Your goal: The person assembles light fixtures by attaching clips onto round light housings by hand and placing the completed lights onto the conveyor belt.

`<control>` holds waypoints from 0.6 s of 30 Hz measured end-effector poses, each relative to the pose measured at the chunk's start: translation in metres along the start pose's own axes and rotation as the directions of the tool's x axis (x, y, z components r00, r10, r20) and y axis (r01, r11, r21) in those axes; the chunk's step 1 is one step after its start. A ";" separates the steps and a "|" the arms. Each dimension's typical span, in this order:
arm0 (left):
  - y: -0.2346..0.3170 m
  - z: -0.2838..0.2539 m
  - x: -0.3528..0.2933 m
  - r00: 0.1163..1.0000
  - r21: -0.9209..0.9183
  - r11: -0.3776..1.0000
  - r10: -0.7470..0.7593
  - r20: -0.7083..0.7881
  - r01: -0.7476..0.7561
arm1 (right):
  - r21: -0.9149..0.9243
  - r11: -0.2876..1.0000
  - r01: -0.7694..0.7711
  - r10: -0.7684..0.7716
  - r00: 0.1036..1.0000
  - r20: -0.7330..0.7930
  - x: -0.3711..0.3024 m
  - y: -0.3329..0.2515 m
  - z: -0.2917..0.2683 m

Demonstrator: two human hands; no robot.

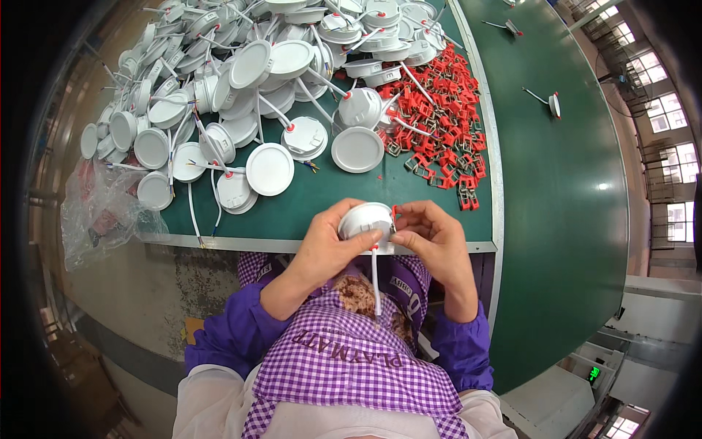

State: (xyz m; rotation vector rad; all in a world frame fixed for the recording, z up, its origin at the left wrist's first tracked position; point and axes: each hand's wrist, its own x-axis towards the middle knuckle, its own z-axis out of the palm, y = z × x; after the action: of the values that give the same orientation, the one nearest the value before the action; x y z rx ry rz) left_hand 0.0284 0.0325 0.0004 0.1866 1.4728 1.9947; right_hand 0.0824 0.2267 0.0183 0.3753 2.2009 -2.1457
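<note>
Above the table's front edge, my left hand (322, 245) grips a round white downlight (365, 218) by its rim, thumb across its back. A white cable (376, 282) hangs down from its red grommet toward my lap. At the downlight's right side, my right hand (433, 238) pinches a small red clip, mostly covered by my fingers, against the housing. Whether the clip is seated I cannot tell. A heap of red clips with metal springs (439, 110) lies just beyond my right hand. White downlights with cables (269, 169) are piled beyond my left hand.
The green table (344, 190) has a metal front edge. A crumpled clear plastic bag (99, 208) hangs over its left corner. Along the right runs a green conveyor belt (563, 212) behind a metal rail, carrying a few spaced downlights (553, 105).
</note>
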 end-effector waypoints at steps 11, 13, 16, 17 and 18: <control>0.002 -0.022 0.009 0.972 -0.499 0.834 -0.200 0.121 0.234 | -0.074 0.996 0.043 -0.057 0.977 -0.205 0.021 0.003 -0.004; -0.003 -0.027 0.013 0.962 -0.497 0.824 -0.233 0.142 0.273 | 0.137 0.990 -0.026 0.028 1.000 -0.009 0.020 0.003 0.001; -0.009 -0.032 0.016 0.943 -0.507 0.795 -0.265 0.202 0.333 | 0.079 0.990 -0.117 0.111 0.991 0.080 0.022 -0.002 0.009; -0.009 -0.032 0.016 0.935 -0.521 0.777 -0.264 0.239 0.352 | 0.126 0.976 -0.178 0.169 0.983 0.077 0.023 -0.003 0.009; -0.008 -0.032 0.016 0.935 -0.519 0.780 -0.262 0.237 0.350 | 0.128 0.976 -0.175 0.166 0.983 0.079 0.023 0.001 0.009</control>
State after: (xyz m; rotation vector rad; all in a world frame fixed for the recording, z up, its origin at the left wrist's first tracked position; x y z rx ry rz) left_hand 0.0043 0.0169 -0.0226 -0.1450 0.7165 1.9887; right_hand 0.0585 0.2210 0.0128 0.4721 1.9182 -2.1859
